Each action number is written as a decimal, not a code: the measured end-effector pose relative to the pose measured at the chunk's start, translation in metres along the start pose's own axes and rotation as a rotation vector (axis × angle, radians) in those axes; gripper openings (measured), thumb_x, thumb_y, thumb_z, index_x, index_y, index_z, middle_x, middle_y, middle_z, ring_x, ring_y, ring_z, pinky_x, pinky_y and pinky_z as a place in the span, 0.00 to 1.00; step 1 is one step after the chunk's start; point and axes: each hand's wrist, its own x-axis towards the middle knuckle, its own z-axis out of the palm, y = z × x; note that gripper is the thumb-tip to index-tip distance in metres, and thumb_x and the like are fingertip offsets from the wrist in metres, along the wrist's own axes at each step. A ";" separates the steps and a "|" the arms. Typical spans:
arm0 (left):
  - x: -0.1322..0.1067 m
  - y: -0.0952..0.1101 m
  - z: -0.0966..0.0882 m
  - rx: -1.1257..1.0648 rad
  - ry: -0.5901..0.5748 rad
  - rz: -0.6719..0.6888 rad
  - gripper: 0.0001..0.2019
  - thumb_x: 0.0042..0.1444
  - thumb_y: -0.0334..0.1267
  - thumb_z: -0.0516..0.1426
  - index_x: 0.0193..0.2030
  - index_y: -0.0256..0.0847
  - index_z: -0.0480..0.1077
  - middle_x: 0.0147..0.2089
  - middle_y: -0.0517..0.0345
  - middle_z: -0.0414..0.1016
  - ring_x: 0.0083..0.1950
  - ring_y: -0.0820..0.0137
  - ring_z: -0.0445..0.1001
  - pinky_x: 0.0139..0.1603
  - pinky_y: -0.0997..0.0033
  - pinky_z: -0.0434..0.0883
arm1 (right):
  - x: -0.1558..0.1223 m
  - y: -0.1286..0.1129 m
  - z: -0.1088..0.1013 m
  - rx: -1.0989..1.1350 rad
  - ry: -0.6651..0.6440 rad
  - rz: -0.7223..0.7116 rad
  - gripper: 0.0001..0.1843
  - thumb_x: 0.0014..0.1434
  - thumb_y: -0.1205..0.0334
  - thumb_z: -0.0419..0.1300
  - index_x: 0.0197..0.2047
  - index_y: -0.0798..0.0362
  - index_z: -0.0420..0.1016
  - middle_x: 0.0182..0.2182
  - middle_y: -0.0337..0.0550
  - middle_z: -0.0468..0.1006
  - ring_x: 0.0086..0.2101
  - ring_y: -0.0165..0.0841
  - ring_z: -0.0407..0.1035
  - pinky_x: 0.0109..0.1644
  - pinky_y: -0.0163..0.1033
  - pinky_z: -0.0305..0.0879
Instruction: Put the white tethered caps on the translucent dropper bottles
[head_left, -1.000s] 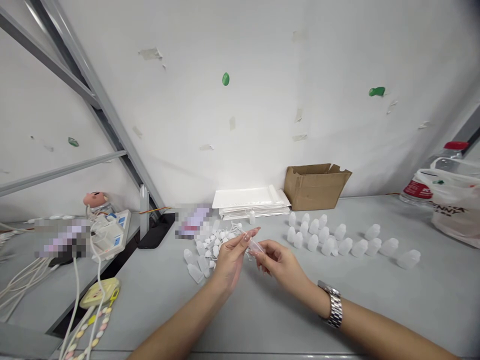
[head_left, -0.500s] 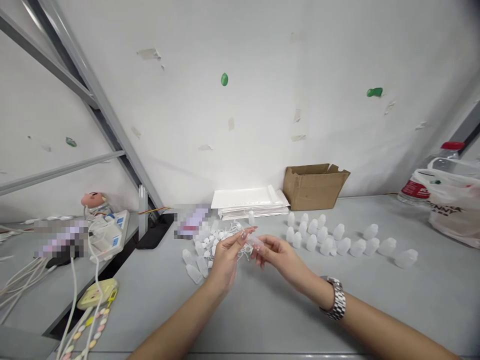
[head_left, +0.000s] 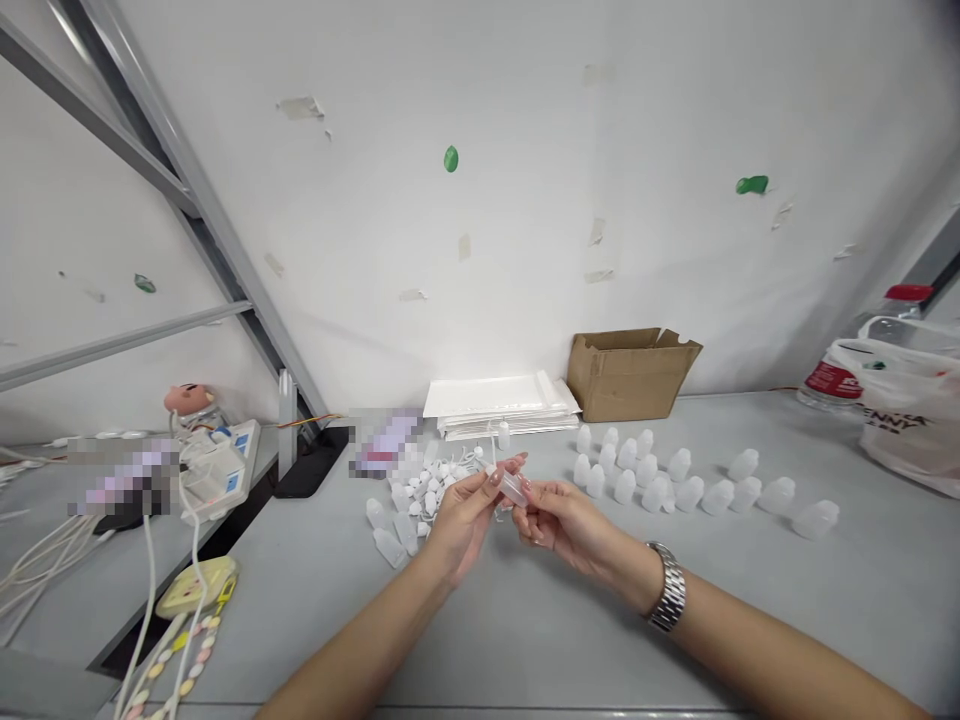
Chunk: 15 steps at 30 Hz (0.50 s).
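Observation:
My left hand [head_left: 459, 525] pinches a small white cap with a thin stem [head_left: 493, 448] that sticks up above the fingertips. A small translucent plastic bottle [head_left: 513, 488] lies tilted between both hands. My right hand [head_left: 559, 520] has its thumb and fingers closed on the bottle's lower right end. The bottle's upper end reaches my left fingertips, which partly hide it; whether cap and bottle touch I cannot tell. Behind my left hand is a pile of white caps with thin stems [head_left: 433, 490]. Several loose translucent bottles [head_left: 389, 547] lie left of the pile.
Several small bottles [head_left: 718, 497] stand in rows at the right, and one bottle [head_left: 504, 435] stands before a white stack of envelopes [head_left: 499, 400]. At the back are a cardboard box [head_left: 630, 380], a blurred phone [head_left: 388, 443] and a plastic bag [head_left: 907, 430]. Cables [head_left: 150, 600] run at the left.
A thin stem now points up from my left fingertips. The bottle between my hands shows more plainly, and my right hand has turned and dropped slightly.

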 end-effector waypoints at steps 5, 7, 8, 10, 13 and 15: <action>0.000 0.006 -0.004 -0.006 -0.011 -0.002 0.14 0.52 0.44 0.56 0.39 0.36 0.75 0.47 0.48 0.74 0.53 0.60 0.66 0.56 0.60 0.57 | 0.001 0.002 -0.004 0.068 -0.014 0.061 0.19 0.57 0.51 0.55 0.29 0.61 0.72 0.18 0.40 0.71 0.17 0.22 0.59 0.23 0.31 0.52; 0.001 0.005 -0.006 0.032 0.022 0.019 0.13 0.51 0.43 0.58 0.37 0.36 0.75 0.45 0.48 0.75 0.51 0.60 0.68 0.54 0.60 0.59 | 0.001 0.004 -0.004 0.027 0.006 0.064 0.20 0.57 0.50 0.54 0.29 0.61 0.73 0.20 0.42 0.72 0.19 0.23 0.61 0.23 0.31 0.53; 0.002 0.005 -0.007 0.051 0.050 0.030 0.12 0.50 0.43 0.58 0.35 0.36 0.76 0.44 0.48 0.76 0.50 0.60 0.69 0.53 0.61 0.59 | 0.001 0.004 -0.003 -0.006 0.031 0.050 0.20 0.56 0.49 0.55 0.30 0.60 0.73 0.21 0.43 0.73 0.19 0.24 0.62 0.24 0.31 0.55; 0.003 0.002 -0.009 0.083 0.116 0.053 0.11 0.49 0.43 0.59 0.34 0.36 0.76 0.42 0.49 0.77 0.48 0.61 0.69 0.53 0.62 0.60 | 0.000 0.004 0.000 -0.096 0.096 -0.006 0.18 0.52 0.49 0.59 0.30 0.59 0.73 0.24 0.43 0.74 0.22 0.25 0.64 0.27 0.33 0.57; 0.004 -0.003 -0.008 0.129 0.165 0.079 0.11 0.48 0.42 0.60 0.32 0.37 0.76 0.41 0.50 0.77 0.47 0.63 0.70 0.52 0.64 0.60 | -0.001 0.002 0.006 -0.269 0.195 -0.095 0.16 0.48 0.50 0.63 0.29 0.56 0.73 0.24 0.40 0.73 0.24 0.27 0.65 0.28 0.34 0.58; 0.003 -0.005 -0.006 0.145 0.151 0.084 0.11 0.49 0.43 0.59 0.32 0.37 0.75 0.40 0.50 0.77 0.45 0.64 0.70 0.50 0.65 0.61 | -0.002 0.002 0.008 -0.360 0.237 -0.126 0.16 0.48 0.49 0.62 0.26 0.56 0.72 0.21 0.38 0.72 0.22 0.26 0.63 0.28 0.34 0.57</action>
